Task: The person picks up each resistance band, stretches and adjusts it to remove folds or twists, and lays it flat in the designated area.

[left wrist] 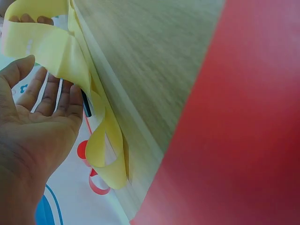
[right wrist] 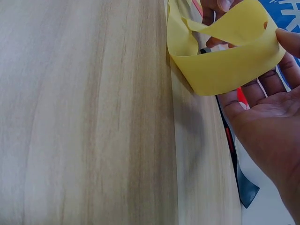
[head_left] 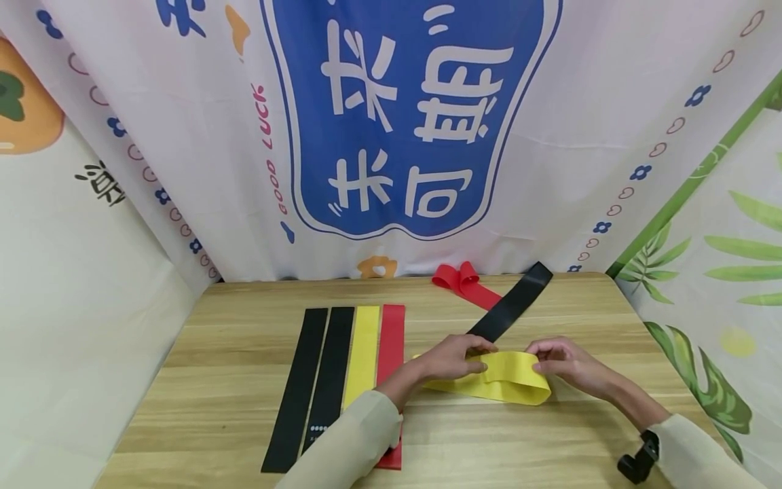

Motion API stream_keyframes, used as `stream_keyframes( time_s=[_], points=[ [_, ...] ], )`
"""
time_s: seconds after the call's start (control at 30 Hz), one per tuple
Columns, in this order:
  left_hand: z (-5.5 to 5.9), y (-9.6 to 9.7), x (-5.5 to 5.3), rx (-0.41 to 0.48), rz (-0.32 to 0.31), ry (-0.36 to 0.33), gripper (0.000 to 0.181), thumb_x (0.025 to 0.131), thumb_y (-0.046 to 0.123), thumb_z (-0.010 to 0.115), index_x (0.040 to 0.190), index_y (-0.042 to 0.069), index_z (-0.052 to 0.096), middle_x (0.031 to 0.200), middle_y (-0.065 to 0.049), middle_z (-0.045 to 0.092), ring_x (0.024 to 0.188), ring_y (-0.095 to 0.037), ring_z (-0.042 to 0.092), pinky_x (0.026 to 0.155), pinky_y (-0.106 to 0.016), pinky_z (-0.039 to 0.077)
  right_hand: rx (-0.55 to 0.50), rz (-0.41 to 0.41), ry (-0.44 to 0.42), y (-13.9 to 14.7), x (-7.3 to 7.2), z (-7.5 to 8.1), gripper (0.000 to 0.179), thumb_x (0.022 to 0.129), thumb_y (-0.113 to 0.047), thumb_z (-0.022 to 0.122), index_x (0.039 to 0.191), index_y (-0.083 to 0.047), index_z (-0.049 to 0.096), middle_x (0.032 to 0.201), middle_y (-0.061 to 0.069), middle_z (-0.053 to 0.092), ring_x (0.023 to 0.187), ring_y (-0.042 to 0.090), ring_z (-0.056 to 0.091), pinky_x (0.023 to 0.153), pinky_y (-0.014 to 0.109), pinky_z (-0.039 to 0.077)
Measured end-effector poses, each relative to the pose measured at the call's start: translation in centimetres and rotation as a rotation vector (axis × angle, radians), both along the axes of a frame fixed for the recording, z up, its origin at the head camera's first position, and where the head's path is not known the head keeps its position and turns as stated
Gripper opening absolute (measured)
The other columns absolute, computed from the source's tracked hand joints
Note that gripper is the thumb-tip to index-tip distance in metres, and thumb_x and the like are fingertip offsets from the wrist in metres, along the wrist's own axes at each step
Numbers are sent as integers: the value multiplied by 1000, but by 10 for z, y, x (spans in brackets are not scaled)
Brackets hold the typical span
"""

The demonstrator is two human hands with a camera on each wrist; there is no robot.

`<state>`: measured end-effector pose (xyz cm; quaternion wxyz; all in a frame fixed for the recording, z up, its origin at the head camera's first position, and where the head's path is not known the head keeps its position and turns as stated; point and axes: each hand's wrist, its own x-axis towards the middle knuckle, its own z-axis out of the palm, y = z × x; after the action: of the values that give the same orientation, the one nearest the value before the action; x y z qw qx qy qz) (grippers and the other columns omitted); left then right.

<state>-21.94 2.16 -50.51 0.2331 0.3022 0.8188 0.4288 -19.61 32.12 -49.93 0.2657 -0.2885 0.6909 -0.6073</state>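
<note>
The band (head_left: 512, 367) is yellow, the tabletop (head_left: 214, 380) wood-grained.

Yellow band (head_left: 515, 367) partly behind left hand (head_left: 453, 358)

The yellow band (head_left: 514, 367) looks smooth and rubbery, the tabletop (head_left: 489, 441) wood-grained.

Yellow band (right wrist: 229, 70), looped, I log first; right hand (right wrist: 275, 110), thumb touching its bend; wood-grain tabletop (right wrist: 93, 117); black strip (right wrist: 247, 190), partly visible.
</note>
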Motion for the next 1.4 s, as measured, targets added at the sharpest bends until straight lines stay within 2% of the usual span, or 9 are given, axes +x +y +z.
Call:
stream_keyframes(
  time_s=[0.23, 0.37, 0.5, 0.77, 0.93, 1.13, 1.23, 1.4],
  points=[
    [-1, -1, 0, 8, 1, 21, 33, 100, 11, 73, 133, 11, 71, 114, 3, 69, 101, -3, 58, 93, -18, 50, 12, -36, -9, 2, 0, -2, 22, 105, 0, 52, 120, 12, 64, 105, 0, 70, 90, 16, 60, 85, 28, 52],
    [-2, -5, 0, 25, 3, 21, 30, 100, 8, 73, 130, 7, 72, 105, -2, 67, 92, -3, 54, 85, -16, 48, 9, -48, -15, 3, 0, -5, 23, 105, 0, 53, 120, 13, 64, 104, 0, 69, 90, 15, 59, 84, 28, 52],
    [-2, -12, -1, 58, 4, 1, 29, 100, 6, 71, 129, 7, 73, 103, -2, 66, 91, -4, 54, 81, -17, 48, 34, -58, -6, 5, -1, -8, 23, 105, -1, 54, 121, 11, 65, 106, 3, 70, 91, 15, 61, 84, 28, 54],
    [3, -27, -1, 146, 39, -90, 32, 100, 7, 68, 132, 6, 71, 97, 2, 63, 89, -8, 56, 75, -19, 48, 188, -97, 97, 8, -1, -13, 17, 102, -6, 64, 116, 1, 73, 104, 13, 71, 88, 14, 64, 81, 27, 54],
    [11, -39, -2, 195, 44, -59, 33, 99, 7, 69, 132, 4, 70, 96, -1, 64, 86, -9, 57, 75, -20, 48, 232, -91, 99, 8, 0, -13, 14, 102, -9, 68, 112, 0, 73, 95, 6, 71, 83, 10, 64, 76, 23, 53],
    [21, -56, -6, 234, 59, -61, 35, 98, 7, 69, 133, 2, 69, 91, -5, 64, 81, -12, 57, 71, -22, 47, 274, -90, 95, 14, 0, -12, 9, 102, -10, 68, 102, -2, 72, 79, -6, 58, 74, 7, 55, 66, 21, 44],
    [23, -63, -8, 222, 91, -54, 35, 97, 8, 71, 132, 6, 71, 92, -2, 64, 84, -13, 58, 73, -22, 49, 296, -94, 107, 19, 0, -11, 9, 102, -11, 68, 98, -4, 71, 77, -8, 54, 72, 7, 53, 64, 23, 41],
    [25, -73, -10, 222, 129, -32, 34, 96, 8, 72, 129, 12, 73, 95, -2, 64, 89, -15, 59, 76, -23, 50, 317, -117, 103, 27, -1, -13, 11, 102, -13, 68, 95, -4, 72, 77, -7, 58, 72, 7, 55, 66, 23, 43]
  ],
)
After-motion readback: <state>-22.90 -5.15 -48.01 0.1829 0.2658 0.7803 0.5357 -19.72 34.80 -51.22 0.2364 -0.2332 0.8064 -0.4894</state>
